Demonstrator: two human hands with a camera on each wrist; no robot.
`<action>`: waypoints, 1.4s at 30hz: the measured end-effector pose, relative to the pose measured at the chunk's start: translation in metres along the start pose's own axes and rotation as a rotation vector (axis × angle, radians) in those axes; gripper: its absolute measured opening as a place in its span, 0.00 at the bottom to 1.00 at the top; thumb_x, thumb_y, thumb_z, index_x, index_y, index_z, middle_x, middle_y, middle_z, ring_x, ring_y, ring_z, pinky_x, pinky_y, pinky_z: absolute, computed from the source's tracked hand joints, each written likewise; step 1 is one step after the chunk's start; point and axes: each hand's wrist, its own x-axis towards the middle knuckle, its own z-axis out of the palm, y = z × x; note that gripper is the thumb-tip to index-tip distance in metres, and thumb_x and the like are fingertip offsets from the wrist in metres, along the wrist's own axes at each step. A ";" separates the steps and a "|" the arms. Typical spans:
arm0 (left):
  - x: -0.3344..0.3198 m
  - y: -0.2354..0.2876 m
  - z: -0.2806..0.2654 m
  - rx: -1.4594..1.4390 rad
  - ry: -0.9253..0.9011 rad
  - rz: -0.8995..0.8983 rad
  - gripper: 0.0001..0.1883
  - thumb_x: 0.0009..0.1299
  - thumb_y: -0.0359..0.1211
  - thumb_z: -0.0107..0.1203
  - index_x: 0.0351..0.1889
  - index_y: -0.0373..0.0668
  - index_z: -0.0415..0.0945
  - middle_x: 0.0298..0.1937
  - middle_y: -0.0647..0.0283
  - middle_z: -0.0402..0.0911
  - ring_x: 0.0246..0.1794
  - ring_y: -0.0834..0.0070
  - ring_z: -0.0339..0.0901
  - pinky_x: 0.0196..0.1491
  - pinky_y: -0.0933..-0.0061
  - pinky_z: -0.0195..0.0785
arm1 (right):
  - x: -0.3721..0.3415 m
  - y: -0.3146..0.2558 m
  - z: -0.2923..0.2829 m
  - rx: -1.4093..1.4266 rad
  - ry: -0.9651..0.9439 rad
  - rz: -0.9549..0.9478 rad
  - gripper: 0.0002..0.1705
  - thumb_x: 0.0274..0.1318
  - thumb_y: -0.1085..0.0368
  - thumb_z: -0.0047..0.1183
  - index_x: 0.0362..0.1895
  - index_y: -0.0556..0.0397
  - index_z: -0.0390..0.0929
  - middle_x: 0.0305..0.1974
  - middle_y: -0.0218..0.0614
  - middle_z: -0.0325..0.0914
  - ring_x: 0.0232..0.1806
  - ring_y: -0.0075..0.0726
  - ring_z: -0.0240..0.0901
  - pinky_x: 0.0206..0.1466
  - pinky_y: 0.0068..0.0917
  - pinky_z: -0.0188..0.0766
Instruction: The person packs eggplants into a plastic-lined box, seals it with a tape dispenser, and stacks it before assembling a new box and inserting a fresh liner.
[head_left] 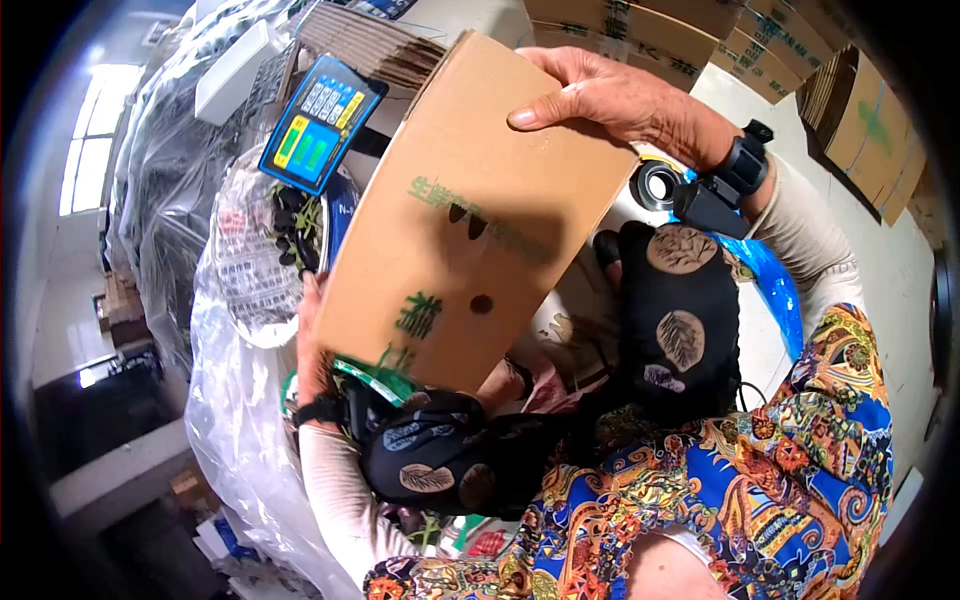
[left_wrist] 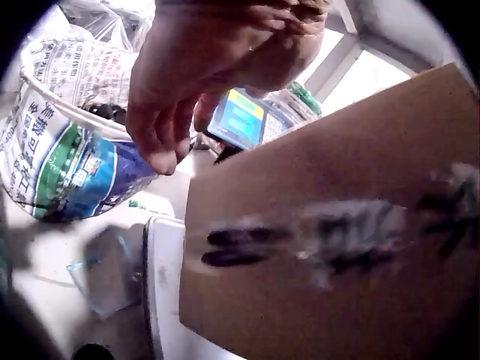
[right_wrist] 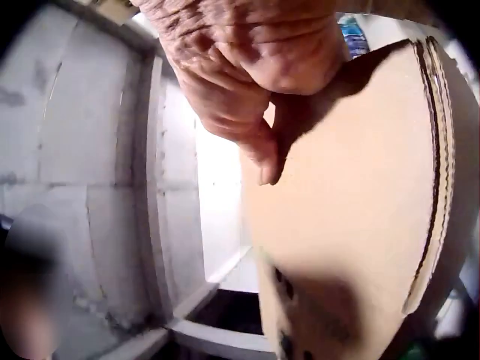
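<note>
A flattened cardboard box (head_left: 440,270) with green printing is tilted in front of the person's lap. At its upper edge the right hand (head_left: 640,105) grips it, thumb on the printed face, fingers behind. The right wrist view shows this hand (right_wrist: 247,75) on the cardboard (right_wrist: 352,165), with the layered edge at right. Beside the box's left edge is the left hand (head_left: 312,335), partly hidden by the box. In the left wrist view that hand (left_wrist: 202,75) has loosely bent fingers pointing down, just beyond the box (left_wrist: 337,292), with nothing visible in them.
A blue scale display (head_left: 320,125) stands behind the box at left. Next to it, a container lined with printed plastic (head_left: 255,270) holds dark produce (head_left: 295,225). Clear plastic sheeting (head_left: 160,190) covers things at left. Stacked cartons (head_left: 690,40) stand at the back; more cardboard (head_left: 870,130) leans at right.
</note>
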 end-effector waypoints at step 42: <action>-0.001 0.118 0.110 -0.364 -0.048 0.029 0.35 0.64 0.48 0.60 0.63 0.37 0.66 0.56 0.54 0.75 0.51 0.66 0.75 0.48 0.63 0.70 | 0.021 0.044 0.114 -1.234 -0.457 -0.434 0.17 0.45 0.68 0.59 0.41 0.46 0.70 0.30 0.37 0.78 0.37 0.51 0.79 0.36 0.45 0.74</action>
